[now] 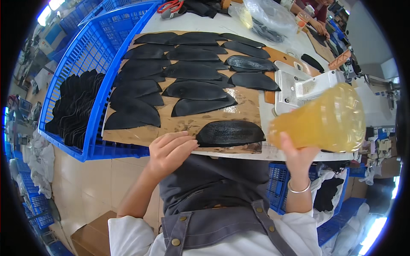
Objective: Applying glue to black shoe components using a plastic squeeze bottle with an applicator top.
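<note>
My right hand (299, 153) is closed around a clear plastic bottle (326, 117) of amber-yellow liquid. The bottle is tipped on its side, its narrow end beside the right tip of a black half-moon piece (230, 133). That piece lies along the near edge of a brown board (243, 102), its surface streaked and shiny. The closed fingertips of my left hand (173, 153) press on its left tip; the thumb is hidden. Beyond lie several overlapping rows of similar black pieces (192, 70), some glossy.
To the left, a blue plastic crate (92, 123) holds stacked black pieces (77, 106). A white machine part (294, 83) stands right of the board. Red-handled scissors (171, 6) and a clear plastic bag (273, 19) lie at the back. Another person's hands (320, 27) work at far right.
</note>
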Demonstrator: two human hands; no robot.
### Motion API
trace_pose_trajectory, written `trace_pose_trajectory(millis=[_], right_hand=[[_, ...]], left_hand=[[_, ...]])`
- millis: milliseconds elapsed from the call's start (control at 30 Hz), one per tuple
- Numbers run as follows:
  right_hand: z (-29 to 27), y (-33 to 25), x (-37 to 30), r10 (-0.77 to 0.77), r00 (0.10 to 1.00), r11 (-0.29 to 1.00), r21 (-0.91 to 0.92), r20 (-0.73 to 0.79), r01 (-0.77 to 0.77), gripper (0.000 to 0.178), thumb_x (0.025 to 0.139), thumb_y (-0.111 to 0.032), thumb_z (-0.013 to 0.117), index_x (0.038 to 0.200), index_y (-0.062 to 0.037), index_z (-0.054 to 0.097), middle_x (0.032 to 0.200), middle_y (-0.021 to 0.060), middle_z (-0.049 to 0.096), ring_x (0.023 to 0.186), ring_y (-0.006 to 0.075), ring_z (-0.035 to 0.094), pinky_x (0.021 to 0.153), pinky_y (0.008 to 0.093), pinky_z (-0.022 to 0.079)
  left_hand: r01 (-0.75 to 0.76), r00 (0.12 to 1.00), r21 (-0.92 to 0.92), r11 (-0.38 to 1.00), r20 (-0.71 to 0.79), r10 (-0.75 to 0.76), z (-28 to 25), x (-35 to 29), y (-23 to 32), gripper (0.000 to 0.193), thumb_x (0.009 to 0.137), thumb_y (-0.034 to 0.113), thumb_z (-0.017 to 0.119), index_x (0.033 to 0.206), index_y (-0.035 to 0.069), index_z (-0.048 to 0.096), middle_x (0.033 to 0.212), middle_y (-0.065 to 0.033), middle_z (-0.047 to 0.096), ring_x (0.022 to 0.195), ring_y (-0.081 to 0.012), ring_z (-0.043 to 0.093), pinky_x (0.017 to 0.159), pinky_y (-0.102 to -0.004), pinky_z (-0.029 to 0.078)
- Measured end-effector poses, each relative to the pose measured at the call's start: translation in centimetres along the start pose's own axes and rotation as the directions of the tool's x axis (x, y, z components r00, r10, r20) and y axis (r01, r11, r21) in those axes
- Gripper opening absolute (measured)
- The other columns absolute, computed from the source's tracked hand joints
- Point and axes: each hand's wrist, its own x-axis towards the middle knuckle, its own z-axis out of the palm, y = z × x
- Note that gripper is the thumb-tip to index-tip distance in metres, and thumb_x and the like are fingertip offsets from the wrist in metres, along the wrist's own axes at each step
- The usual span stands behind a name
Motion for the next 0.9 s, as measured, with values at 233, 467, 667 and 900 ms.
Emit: trace_pose_trajectory(millis=[233, 467, 667, 900], right_hand=[[-2.9, 3.7, -0.9, 0.186, 0.897, 0.672, 0.718, -0.4, 0.181, 0.056, 0.087, -0.044, 0.051, 0.125, -0.0033, 0.043, 0.122, 0.0185, 0.05, 0.115, 0.0315, 0.049, 0.099, 0.0454, 0.038], [-1.7, 4.2, -2.1, 0.367, 0.893, 0.222, 0.957, -0.259, 0.186, 0.056, 0.088, -0.049, 0.045, 0.129, -0.0106, 0.042, 0.123, 0.0167, 0.049, 0.117, 0.0341, 0.046, 0.103, 0.0479, 0.035], [-2.0, 5.6, -3.0, 0.297, 0.95, 0.093, 0.993, -0.095, 0.07, 0.057, 0.087, -0.05, 0.047, 0.128, -0.0095, 0.043, 0.123, 0.0162, 0.049, 0.115, 0.0366, 0.047, 0.099, 0.0492, 0.038], [-1.2, 5.1, -3.1, 0.384, 0.908, 0.11, 0.985, -0.168, 0.136, 0.06, 0.087, -0.051, 0.047, 0.127, -0.0074, 0.043, 0.122, 0.0173, 0.049, 0.113, 0.0369, 0.049, 0.095, 0.0492, 0.041]], left_hand=[[0.085, 0.994, -0.118, 0.989, 0.074, -0.077, 0.6, 5.1, 2.4, 0.04, 0.061, 0.016, 0.079, 0.092, 0.005, 0.057, 0.09, -0.0064, 0.06, 0.078, -0.0242, 0.058, 0.066, -0.0331, 0.047], [0.013, 0.868, -0.165, 0.986, 0.491, 0.071, 5.2, 11.0, 5.4, 0.048, 0.063, 0.024, 0.076, 0.104, 0.005, 0.059, 0.126, -0.0121, 0.045, 0.122, -0.0306, 0.038, 0.101, -0.0438, 0.031], [-0.027, 0.766, -0.105, 0.994, 0.637, 0.088, 6.1, 11.7, 5.1, 0.044, 0.067, 0.029, 0.074, 0.101, 0.005, 0.062, 0.131, -0.0111, 0.044, 0.129, -0.0287, 0.032, 0.106, -0.046, 0.026], [-0.01, 0.829, -0.11, 0.994, 0.554, 0.07, 5.9, 11.2, 5.2, 0.036, 0.068, 0.028, 0.074, 0.095, 0.007, 0.063, 0.129, -0.009, 0.047, 0.126, -0.0281, 0.038, 0.105, -0.0459, 0.027]])
